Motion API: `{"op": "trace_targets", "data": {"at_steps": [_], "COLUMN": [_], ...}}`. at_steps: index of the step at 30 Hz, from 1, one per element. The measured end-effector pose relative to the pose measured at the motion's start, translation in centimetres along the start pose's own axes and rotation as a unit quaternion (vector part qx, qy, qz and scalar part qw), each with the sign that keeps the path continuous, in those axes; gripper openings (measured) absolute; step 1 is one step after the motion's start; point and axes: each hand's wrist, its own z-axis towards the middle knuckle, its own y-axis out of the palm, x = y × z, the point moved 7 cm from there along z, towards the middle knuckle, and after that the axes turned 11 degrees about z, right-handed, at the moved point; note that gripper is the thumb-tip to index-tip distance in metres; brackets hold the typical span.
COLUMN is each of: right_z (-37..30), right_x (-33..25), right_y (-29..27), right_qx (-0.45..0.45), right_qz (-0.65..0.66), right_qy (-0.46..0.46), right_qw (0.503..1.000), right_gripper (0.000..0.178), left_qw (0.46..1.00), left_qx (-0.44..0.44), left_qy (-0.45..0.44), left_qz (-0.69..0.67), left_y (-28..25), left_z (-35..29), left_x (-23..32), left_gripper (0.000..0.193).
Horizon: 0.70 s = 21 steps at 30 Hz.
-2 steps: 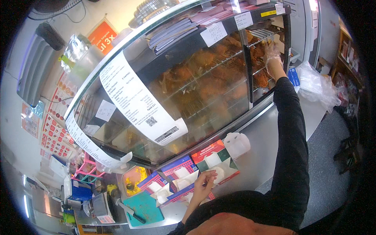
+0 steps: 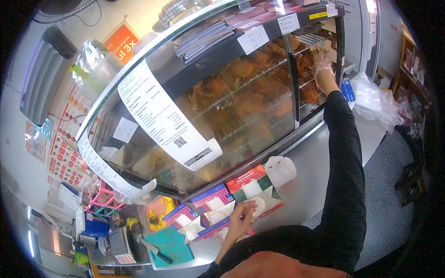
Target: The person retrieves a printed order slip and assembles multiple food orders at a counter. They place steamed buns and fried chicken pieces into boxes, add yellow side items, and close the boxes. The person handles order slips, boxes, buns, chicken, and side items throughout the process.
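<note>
Crinkly-gloved right hand [image 2: 321, 64] beside craggy chicken [image 2: 308, 94].

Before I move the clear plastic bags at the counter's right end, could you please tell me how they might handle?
The bags look floppy, as they lie crumpled. They are probably light, being thin and see-through. Their glossy surface may make them slippery.

Whether the right grip [image 2: 321, 65] holds fried food [image 2: 308, 94] is unclear.

A head-worn fisheye looks down from close above the near tabletop [image 2: 306, 169], facing the cabinet [image 2: 250, 134] on its far side.
</note>
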Motion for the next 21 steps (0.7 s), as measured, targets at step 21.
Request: {"op": "trace_targets", "data": {"at_steps": [21], "right_z": [0.0], "right_x": [1.6], "right_y": [-0.7], "right_qx": [0.135], "right_qz": [0.187], "right_qy": [-0.057], "right_qw": [0.971], "right_gripper": [0.049], "left_qw": [1.000], "left_qx": [-0.001], "left_qy": [0.006], "left_qz": [0.019], "left_y": [0.1], "left_z": [-0.3], "left_x": [0.5], "left_gripper": [0.022]}}
